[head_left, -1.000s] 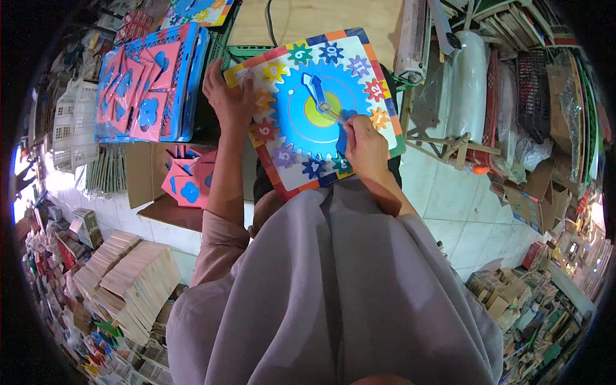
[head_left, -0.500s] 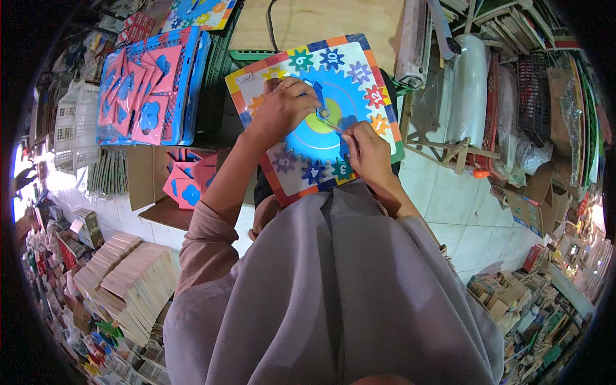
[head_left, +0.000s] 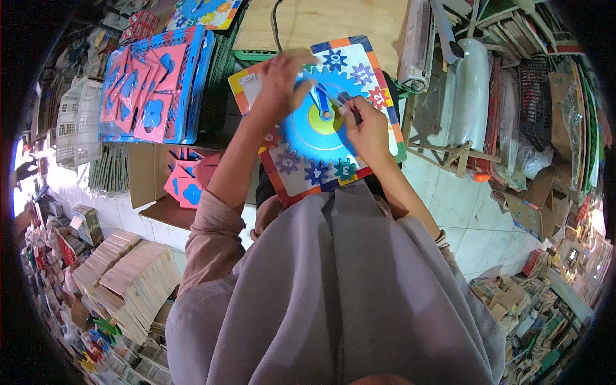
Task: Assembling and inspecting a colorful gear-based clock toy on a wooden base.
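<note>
A square toy clock board (head_left: 308,151) lies tilted across my lap, with coloured gear-shaped numbers around a blue disc and a checkered border. A blue clock hand (head_left: 321,99) and a pale one meet at the light-green centre. Over the board's upper left, my left hand (head_left: 280,80) is smeared by motion, its thumb and fingers apart and nothing visible in them. My right hand (head_left: 367,128) is closed above the right side of the disc. Its fingers pinch a thin, greyish tool (head_left: 336,100) whose tip points up and left; its exact kind is unclear.
A blue tray (head_left: 192,96) of wrapped pink pieces with blue flower shapes stands at left. Below it, a cardboard box (head_left: 147,173) holds more. A wooden tabletop (head_left: 333,22) lies ahead. Stacked wooden boards (head_left: 138,273) sit at lower left; a plastic roll (head_left: 470,90) stands right.
My left hand has lifted off the centre and moved up and away. My right hand has risen slightly, the thin tool swinging from the centre to point up and left. The board has barely shifted.
</note>
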Demonstrator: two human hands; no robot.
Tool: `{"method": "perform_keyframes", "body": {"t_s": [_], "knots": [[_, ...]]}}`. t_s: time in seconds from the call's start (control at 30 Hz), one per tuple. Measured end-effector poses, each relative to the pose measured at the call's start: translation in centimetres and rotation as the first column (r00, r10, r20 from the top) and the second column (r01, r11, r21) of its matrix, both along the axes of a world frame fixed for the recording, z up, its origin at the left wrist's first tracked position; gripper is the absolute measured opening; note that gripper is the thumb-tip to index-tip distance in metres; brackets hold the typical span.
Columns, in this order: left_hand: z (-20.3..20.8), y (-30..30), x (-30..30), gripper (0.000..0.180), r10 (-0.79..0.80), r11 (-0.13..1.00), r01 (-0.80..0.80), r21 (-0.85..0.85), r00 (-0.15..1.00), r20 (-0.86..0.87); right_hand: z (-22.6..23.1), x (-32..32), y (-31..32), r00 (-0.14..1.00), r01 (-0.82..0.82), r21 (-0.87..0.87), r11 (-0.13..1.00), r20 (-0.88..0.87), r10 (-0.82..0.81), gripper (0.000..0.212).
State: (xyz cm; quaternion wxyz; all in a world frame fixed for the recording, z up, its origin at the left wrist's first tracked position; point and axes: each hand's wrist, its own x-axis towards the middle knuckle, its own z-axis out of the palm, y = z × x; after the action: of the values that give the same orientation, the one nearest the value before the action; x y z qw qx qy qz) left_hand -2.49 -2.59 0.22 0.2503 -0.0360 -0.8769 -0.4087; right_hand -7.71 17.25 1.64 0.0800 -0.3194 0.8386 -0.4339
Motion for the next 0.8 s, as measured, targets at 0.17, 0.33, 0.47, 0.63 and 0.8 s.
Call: {"method": "perform_keyframes", "body": {"t_s": [0.17,0.33,0.47,0.63,0.8], "knots": [[-1.5,-3.7,-0.8,0.045,0.366,0.905,-0.249,-0.345,0.871,0.329,0.5,-0.3,-1.2,0.994,0.032,0.137,0.99,-0.109,-0.017,0.011],[-0.4,-4.5,-1.0,0.068,0.217,0.954,-0.094,-0.285,0.873,0.438,0.2,-2.0,-2.5,0.917,-0.085,0.31,0.947,-0.347,0.196,0.014],[-0.3,-4.6,-0.4,0.076,0.231,0.957,-0.126,-0.261,0.875,0.425,-0.2,-3.9,-1.5,0.926,0.141,0.313,0.939,-0.378,-0.013,0.012],[-1.1,-5.5,1.1,0.076,0.258,0.966,-0.218,-0.139,0.817,0.516,0.9,-10.2,5.2,0.914,0.343,0.341,0.875,-0.338,-0.226,0.01],[-0.1,-4.3,0.5,0.072,0.301,0.941,-0.188,-0.281,0.844,0.444,2.8,-10.7,7.8,0.925,0.348,0.4,0.848,-0.294,-0.24,0.008]]}}
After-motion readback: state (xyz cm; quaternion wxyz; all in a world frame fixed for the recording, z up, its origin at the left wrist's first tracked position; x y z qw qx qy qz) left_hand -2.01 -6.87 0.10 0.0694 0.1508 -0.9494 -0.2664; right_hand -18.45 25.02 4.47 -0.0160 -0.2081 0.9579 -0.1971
